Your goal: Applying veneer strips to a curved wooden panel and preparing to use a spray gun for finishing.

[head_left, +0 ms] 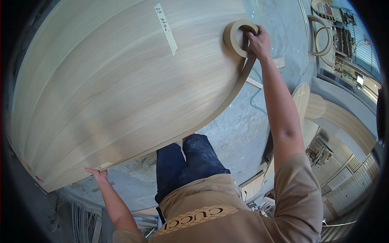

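A large pale wood-grain panel (121, 85) with a curved right end lies in front of me. My right hand (261, 43) is closed on a roll of tan edge banding (231, 38), its fingers reaching into the hollow core, at the panel's far right. From the roll a loose strip (229, 101) curves down and follows the panel's near edge to the left. At the near left, my left hand (98, 175) grips that edge, thumb on top; its other fingers are mostly hidden under the panel.
A pale tape label (166, 30) with handwriting is stuck on the panel. Under and beyond it stretches a grey floor (227, 150), with a green hose (256, 101) and a wood offcut (254, 83). Curved wood pieces (322, 42) and rounded panels (316, 106) stand at right.
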Demonstrator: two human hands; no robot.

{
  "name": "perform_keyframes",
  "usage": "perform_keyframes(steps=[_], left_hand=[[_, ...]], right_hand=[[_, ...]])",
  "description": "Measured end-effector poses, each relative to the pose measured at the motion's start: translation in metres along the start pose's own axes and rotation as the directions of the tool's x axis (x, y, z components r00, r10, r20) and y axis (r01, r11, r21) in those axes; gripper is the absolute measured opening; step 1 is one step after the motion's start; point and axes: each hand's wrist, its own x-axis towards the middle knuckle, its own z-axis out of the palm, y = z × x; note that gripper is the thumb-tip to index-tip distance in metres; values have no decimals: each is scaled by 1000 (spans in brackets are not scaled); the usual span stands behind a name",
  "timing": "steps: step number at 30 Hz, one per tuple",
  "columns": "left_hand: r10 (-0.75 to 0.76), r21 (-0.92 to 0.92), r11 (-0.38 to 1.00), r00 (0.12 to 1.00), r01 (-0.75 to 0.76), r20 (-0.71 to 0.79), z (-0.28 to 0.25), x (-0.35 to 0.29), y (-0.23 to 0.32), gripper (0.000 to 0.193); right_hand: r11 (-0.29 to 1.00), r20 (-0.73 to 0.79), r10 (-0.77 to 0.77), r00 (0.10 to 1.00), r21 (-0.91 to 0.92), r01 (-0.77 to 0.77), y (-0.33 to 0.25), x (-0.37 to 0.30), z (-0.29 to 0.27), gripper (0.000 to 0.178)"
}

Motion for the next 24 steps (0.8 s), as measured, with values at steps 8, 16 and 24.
perform_keyframes(steps=[8,16,24], left_hand=[[-20,-54,998,999,22,43,-5,6,1,96],[3,-38,999,1000,-3,18,5,-6,-1,98],[15,28,1000,1000,-15,9,9,-11,-2,95]], right_hand=[[963,62,-181,982,-192,190,-55,72,15,58],[990,53,-142,988,8,142,-80,65,17,47],[925,-179,132,975,377,-56,-2,-73,-17,49]])
